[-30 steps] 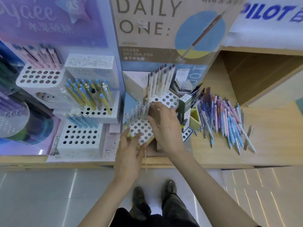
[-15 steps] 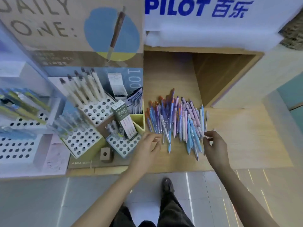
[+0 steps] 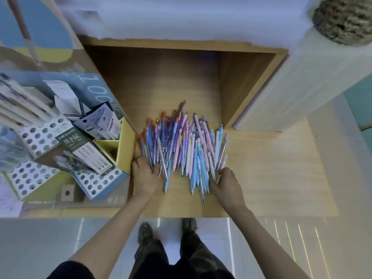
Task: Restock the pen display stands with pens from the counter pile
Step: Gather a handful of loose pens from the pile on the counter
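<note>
A pile of pens in blue, pink, purple and white lies on the wooden counter, tips pointing toward me. My left hand rests at the pile's lower left corner, its bent fingers touching the pen tips. On the pile's lower right edge, my right hand pinches a pale pen between thumb and fingertips. White perforated display stands sit to the left, most holes bare, and one further stand holds white pens at its back.
A yellow compartment box with leaflets and a green pen box stands right beside my left hand. Behind the pile opens a wooden cubby. A white pillar borders the right. My feet stand on the tiled floor below.
My view swung right from the stands to the pile. Both hands left the perforated stand and came onto the pile's lower edge, left hand on its left corner, right hand on its right.
</note>
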Available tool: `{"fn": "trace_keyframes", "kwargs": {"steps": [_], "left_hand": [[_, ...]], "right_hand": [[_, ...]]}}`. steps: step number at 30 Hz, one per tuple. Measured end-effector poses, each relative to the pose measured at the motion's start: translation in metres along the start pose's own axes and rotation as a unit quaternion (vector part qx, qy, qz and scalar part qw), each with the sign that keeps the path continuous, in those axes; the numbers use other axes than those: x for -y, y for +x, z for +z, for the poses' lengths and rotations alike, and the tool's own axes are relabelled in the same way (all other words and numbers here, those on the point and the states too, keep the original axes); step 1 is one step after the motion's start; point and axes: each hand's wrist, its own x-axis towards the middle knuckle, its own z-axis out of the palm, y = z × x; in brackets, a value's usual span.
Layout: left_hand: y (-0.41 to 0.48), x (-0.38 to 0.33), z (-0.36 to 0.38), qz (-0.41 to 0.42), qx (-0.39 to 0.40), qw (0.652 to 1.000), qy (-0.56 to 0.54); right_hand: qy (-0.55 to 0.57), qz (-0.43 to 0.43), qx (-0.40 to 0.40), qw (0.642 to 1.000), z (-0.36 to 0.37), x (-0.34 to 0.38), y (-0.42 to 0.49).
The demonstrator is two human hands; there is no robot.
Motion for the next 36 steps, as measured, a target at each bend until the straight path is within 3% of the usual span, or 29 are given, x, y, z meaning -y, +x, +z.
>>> {"fn": "trace_keyframes", "kwargs": {"steps": [5,8,11,14,18,26,33,36], "left_hand": [[0.02,-0.003,0.006,-0.007,0.0,0.999,-0.04],[0.031,-0.016,0.011,-0.07,-0.01,0.995,-0.073],[0.041,-0.028,0.018,-0.129,-0.016,0.989,-0.066],[0.05,-0.036,0.022,-0.134,-0.013,0.991,-0.025],[0.051,-0.035,0.029,-0.071,-0.022,0.996,0.049],[0.049,-0.033,0.036,0.006,-0.047,0.999,-0.005],[0.054,-0.026,0.014,0.018,0.012,0.999,-0.035],[0.055,-0.023,0.008,0.013,0.024,0.999,-0.035]], "right_hand": [[0.143,0.072,-0.067,0.985,0.005,-0.003,0.005],[0.213,0.134,-0.138,0.958,0.001,-0.015,0.009],[0.261,0.137,-0.146,0.944,0.001,-0.009,0.018],[0.22,0.127,-0.166,0.953,-0.001,0.001,0.039],[0.107,0.109,-0.188,0.97,-0.007,0.01,0.074],[0.048,-0.014,-0.154,0.987,0.027,0.044,0.091],[-0.017,-0.075,-0.116,0.99,0.038,0.051,0.084],[0.014,-0.077,-0.088,0.993,0.033,0.049,0.082]]}}
